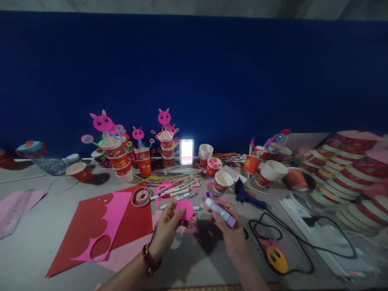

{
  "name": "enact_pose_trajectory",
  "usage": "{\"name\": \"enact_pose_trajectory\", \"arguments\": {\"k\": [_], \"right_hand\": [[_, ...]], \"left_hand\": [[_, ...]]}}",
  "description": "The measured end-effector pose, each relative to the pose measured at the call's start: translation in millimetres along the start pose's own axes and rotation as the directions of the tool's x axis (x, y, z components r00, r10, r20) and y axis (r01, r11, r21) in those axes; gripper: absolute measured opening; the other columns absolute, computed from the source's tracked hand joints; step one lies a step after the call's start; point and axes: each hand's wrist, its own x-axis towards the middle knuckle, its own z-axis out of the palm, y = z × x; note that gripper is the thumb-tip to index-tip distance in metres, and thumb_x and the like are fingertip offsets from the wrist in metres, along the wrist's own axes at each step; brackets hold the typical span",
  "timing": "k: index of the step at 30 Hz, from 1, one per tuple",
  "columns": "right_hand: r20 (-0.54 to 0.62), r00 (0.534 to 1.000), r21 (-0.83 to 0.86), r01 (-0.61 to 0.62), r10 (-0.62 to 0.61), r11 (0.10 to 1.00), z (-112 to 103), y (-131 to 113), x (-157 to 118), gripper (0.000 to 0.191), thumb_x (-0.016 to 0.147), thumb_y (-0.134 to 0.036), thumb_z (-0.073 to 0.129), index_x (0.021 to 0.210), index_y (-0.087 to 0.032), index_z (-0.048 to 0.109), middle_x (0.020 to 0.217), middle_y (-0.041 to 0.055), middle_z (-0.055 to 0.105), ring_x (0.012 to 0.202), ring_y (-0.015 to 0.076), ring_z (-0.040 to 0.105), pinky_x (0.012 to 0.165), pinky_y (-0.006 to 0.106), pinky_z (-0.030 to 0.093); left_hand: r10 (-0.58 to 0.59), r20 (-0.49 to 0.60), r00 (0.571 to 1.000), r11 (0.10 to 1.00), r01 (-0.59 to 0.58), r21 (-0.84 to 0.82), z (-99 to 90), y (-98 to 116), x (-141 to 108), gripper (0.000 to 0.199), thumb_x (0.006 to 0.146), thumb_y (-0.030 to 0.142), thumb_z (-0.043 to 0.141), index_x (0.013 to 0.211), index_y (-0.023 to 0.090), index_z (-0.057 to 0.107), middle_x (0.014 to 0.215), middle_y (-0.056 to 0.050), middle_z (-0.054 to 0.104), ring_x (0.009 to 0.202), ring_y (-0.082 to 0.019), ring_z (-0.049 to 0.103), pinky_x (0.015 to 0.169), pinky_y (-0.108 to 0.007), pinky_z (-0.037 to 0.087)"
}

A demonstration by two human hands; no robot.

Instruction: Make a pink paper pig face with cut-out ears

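Note:
Between the thumb and fingers of my left hand (170, 220) is a bright pink paper circle (185, 209), its flat face turned up. My right hand (228, 221) is wrapped round a purple and white glue stick (220, 211), whose white end points up and left. A small gap separates the glue stick from the circle. A purple cap (208, 195) sits on the table just beyond the glue stick. Several markers (172, 191) lie behind my left hand.
Red and pink paper sheets (81, 222) and a tape roll (141, 196) lie left. Behind stand red cups (120, 161) with pink animal faces. On the right are a blue glue gun (247, 196), its black cable, a yellow face (277, 259), a white power strip (312, 238) and stacked cups (348, 173).

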Motion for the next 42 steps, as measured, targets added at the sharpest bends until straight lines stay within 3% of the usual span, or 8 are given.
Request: {"name": "enact_pose_trajectory", "arguments": {"k": [4, 8, 12, 16, 25, 32, 37, 42], "right_hand": [[0.031, 0.999, 0.032, -0.037, 0.036, 0.999, 0, -7, -4, 0.023, 0.089, -0.033, 0.066, 0.108, -0.019, 0.064, 0.089, 0.0071, 0.073, 0.062, 0.0184, 0.069, 0.055, 0.030, 0.059], [0.034, 0.986, -0.213, 0.170, -0.166, 0.962, 11, -23, -8, 0.016, 0.088, -0.026, 0.065, 0.102, -0.021, 0.067, 0.093, 0.0069, 0.071, 0.081, 0.0227, 0.072, 0.066, 0.031, 0.060], [0.196, 0.896, -0.414, 0.444, -0.399, 0.794, 25, -34, -9, 0.024, 0.084, -0.021, 0.066, 0.108, -0.022, 0.066, 0.094, 0.0068, 0.074, 0.086, 0.0248, 0.072, 0.082, 0.038, 0.059], [0.298, 0.823, -0.506, 0.566, -0.484, 0.651, 33, -34, -6, 0.025, 0.085, -0.020, 0.065, 0.110, -0.023, 0.062, 0.091, 0.0067, 0.075, 0.081, 0.0254, 0.072, 0.081, 0.041, 0.058], [0.388, 0.780, -0.492, 0.626, -0.491, 0.605, 48, -37, -7, 0.023, 0.087, -0.019, 0.063, 0.109, -0.021, 0.060, 0.084, 0.0069, 0.073, 0.075, 0.0240, 0.070, 0.070, 0.037, 0.057], [0.405, 0.758, -0.452, 0.652, -0.511, 0.609, 53, -41, -6, 0.023, 0.086, -0.018, 0.062, 0.109, -0.021, 0.060, 0.084, 0.0063, 0.073, 0.072, 0.0231, 0.069, 0.069, 0.037, 0.056], [0.381, 0.779, -0.551, 0.624, -0.498, 0.555, 44, -34, -3, 0.017, 0.088, -0.022, 0.061, 0.105, -0.020, 0.060, 0.082, 0.0068, 0.073, 0.074, 0.0248, 0.070, 0.075, 0.041, 0.056], [0.373, 0.785, -0.610, 0.609, -0.494, 0.507, 29, -24, -2, 0.018, 0.088, -0.020, 0.061, 0.106, -0.019, 0.062, 0.083, 0.0079, 0.074, 0.077, 0.0253, 0.071, 0.078, 0.040, 0.057]], "left_hand": [[0.006, 0.000, 1.000, 0.999, -0.006, 0.035, 2.2, 0, -1, 0.041, 0.083, 0.049, 0.072, 0.097, 0.021, 0.046, 0.074, 0.000, 0.073, 0.064, -0.017, 0.073, 0.058, -0.026, 0.056], [0.070, -0.026, 0.997, 0.982, -0.065, 0.179, 3.9, -3, -3, 0.043, 0.082, 0.055, 0.069, 0.097, 0.022, 0.045, 0.064, 0.005, 0.067, 0.059, -0.019, 0.071, 0.057, -0.029, 0.057], [0.140, -0.024, 0.990, 0.956, -0.128, 0.265, 3.5, -8, -5, 0.038, 0.085, 0.052, 0.067, 0.092, 0.022, 0.045, 0.064, 0.006, 0.063, 0.058, -0.016, 0.069, 0.059, -0.028, 0.058], [0.201, 0.009, 0.980, 0.919, -0.192, 0.345, 2.7, -10, -7, 0.030, 0.090, 0.048, 0.061, 0.088, 0.022, 0.047, 0.068, 0.005, 0.063, 0.059, -0.013, 0.065, 0.060, -0.026, 0.056], [0.344, 0.050, 0.938, 0.696, -0.290, 0.657, -6.0, -8, -9, 0.006, 0.089, 0.026, 0.055, 0.087, 0.021, 0.052, 0.070, 0.002, 0.062, 0.060, -0.014, 0.063, 0.056, -0.022, 0.048], [0.363, 0.064, 0.930, 0.713, -0.321, 0.624, -10.2, -13, -9, 0.003, 0.093, 0.025, 0.053, 0.093, 0.023, 0.052, 0.076, 0.000, 0.065, 0.065, -0.015, 0.065, 0.060, -0.022, 0.050], [0.379, 0.048, 0.924, 0.719, -0.327, 0.613, -6.1, -10, -9, 0.011, 0.095, 0.030, 0.053, 0.089, 0.022, 0.050, 0.070, 0.003, 0.062, 0.058, -0.013, 0.063, 0.051, -0.020, 0.046], [0.347, 0.029, 0.937, 0.772, -0.303, 0.559, -5.1, -10, -9, 0.017, 0.096, 0.036, 0.054, 0.089, 0.021, 0.052, 0.073, 0.000, 0.067, 0.063, -0.016, 0.068, 0.056, -0.023, 0.052]]}}
